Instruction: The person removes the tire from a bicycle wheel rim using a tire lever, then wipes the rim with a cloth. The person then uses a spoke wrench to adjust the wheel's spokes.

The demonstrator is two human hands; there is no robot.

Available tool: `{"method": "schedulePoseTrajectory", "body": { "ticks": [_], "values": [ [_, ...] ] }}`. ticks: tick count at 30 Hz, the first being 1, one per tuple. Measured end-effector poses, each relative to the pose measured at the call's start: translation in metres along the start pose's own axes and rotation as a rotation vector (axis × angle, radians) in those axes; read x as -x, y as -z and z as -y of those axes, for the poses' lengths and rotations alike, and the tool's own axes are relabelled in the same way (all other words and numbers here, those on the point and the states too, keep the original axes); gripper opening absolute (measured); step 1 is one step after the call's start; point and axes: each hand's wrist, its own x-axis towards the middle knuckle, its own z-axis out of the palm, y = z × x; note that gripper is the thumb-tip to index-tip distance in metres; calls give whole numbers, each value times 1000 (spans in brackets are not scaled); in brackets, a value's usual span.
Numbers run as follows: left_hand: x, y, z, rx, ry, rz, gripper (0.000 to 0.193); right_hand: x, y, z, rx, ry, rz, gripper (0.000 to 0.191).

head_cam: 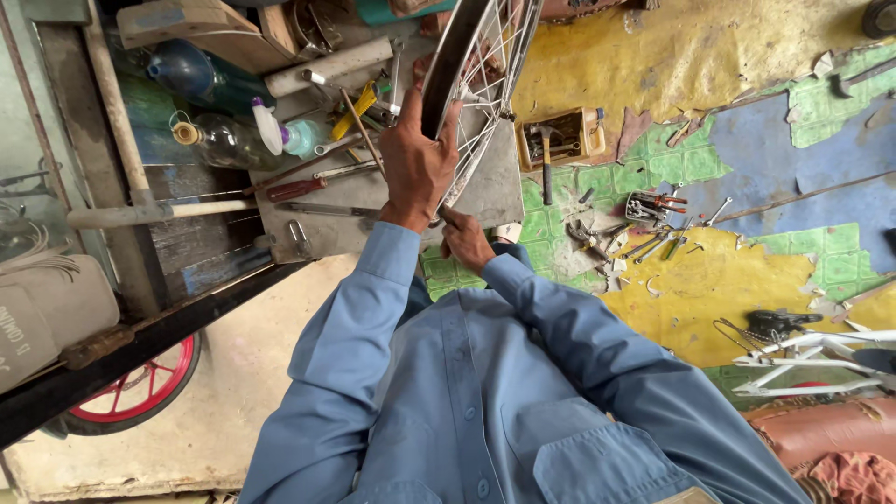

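Steel bicycle wheel rim (446, 70) stands upright over the worktop (485, 191), near its right edge. Your left hand (417, 163) grips the rim. Your right hand (464, 241) is closed on a spoke lower down. On the floor, a small wooden box (560, 140) holds a hammer (545, 159). A clear bottle (224, 140) lies at the worktop's left edge.

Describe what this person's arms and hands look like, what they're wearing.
Both arms are in long blue shirt sleeves with buttoned cuffs at the wrists. The left hand and right hand are bare: no gloves, and no rings or watch show.
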Motion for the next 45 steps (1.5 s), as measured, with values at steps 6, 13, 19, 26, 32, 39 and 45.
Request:
{"method": "schedulePoseTrajectory", "body": {
  "ticks": [6,13,19,26,32,39,45],
  "values": [
    [11,-9,-6,-157,-65,105,32,-1,13,-4,311,49,-65,23],
    [15,-16,-7,-122,-34,117,32,-5,23,0,-197,-162,180,22],
    [15,-13,-9,-83,-29,83,29,11,13,3,223,105,-101,24],
    [11,-18,-6,-93,-12,82,31,-4,14,1,292,267,-51,23],
    [18,-16,-12,-140,-33,137,31,-9,21,12,52,417,51,16],
    [10,-15,-13,-44,-8,60,24,1,33,9,-43,-106,97,20],
    [13,-15,-8,-134,111,235,31,-17,21,9,451,278,-19,12]
  ]
}}
